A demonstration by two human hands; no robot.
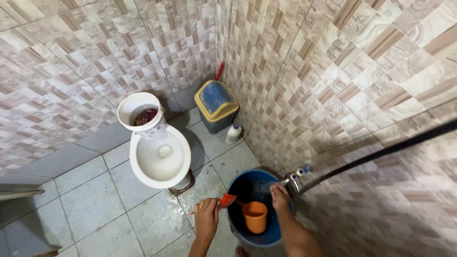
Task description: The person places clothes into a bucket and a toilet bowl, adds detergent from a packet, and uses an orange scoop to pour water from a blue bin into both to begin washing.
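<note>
At the far left a grey ledge (19, 192) juts in over the floor. Next comes a white bucket (141, 115) standing on the back of the white toilet (160, 159); something dark red lies inside the bucket, too small to tell what, and the toilet bowl holds pale water. Behind and to the right, in the corner, stands 1 bin (216, 105) with a blue swing lid and yellow rim, a red handle (220, 70) rising behind it against the wall, and a small white bottle (233, 133) just beside the bin. Lower down, the left hand (206, 215) keeps a narrow grip on the red-orange handle of a brush (225, 201), held at the rim of a blue bucket (252, 204). That bucket holds dark water with an orange dipper (255, 216) standing in it. The right hand (280, 197) rests on a metal tap (294, 181) above the bucket's right edge; I cannot tell how tightly its grip is closed. A dark hose (381, 151) runs from the tap off to the right. The floor (95, 204) is pale grey tile, wet and flecked near the toilet base; the walls (333, 71) carry beige and brown patterned tile.
</note>
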